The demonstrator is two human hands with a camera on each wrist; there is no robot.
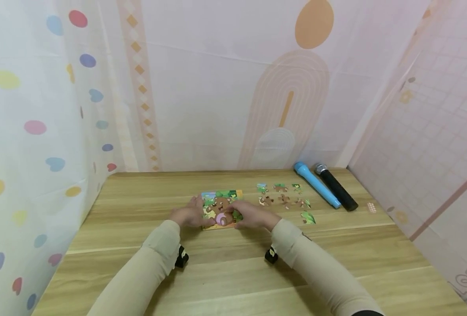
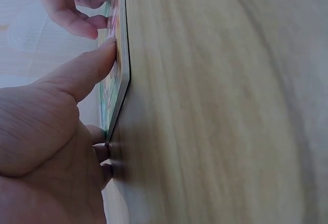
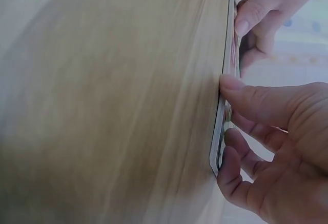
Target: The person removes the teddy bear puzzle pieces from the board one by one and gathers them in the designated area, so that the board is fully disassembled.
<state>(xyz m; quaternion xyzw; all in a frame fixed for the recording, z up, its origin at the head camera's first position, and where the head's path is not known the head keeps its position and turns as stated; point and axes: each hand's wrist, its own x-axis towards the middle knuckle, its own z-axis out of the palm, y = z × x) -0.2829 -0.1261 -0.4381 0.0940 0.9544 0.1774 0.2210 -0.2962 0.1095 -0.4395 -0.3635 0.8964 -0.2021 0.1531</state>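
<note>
A bear jigsaw puzzle (image 1: 219, 206) in a flat, bright-bordered board lies on the wooden table. My left hand (image 1: 191, 213) holds the board's left side, its thumb (image 2: 100, 62) on the front part of the face and the other fingers at the left edge. From the right, my right hand (image 1: 253, 215) curls over the board, fingertips on the picture. Its thumb (image 3: 256, 101) sits at the front edge and the little finger by the corner. That hand covers part of the puzzle's right side.
Several loose puzzle pieces (image 1: 284, 200) lie in rows right of the board, with a green piece (image 1: 307, 217) nearest me. Beyond them rest a blue microphone (image 1: 316, 183) and a black microphone (image 1: 338, 188). A patterned curtain (image 1: 201, 96) hangs behind the table (image 1: 225, 281).
</note>
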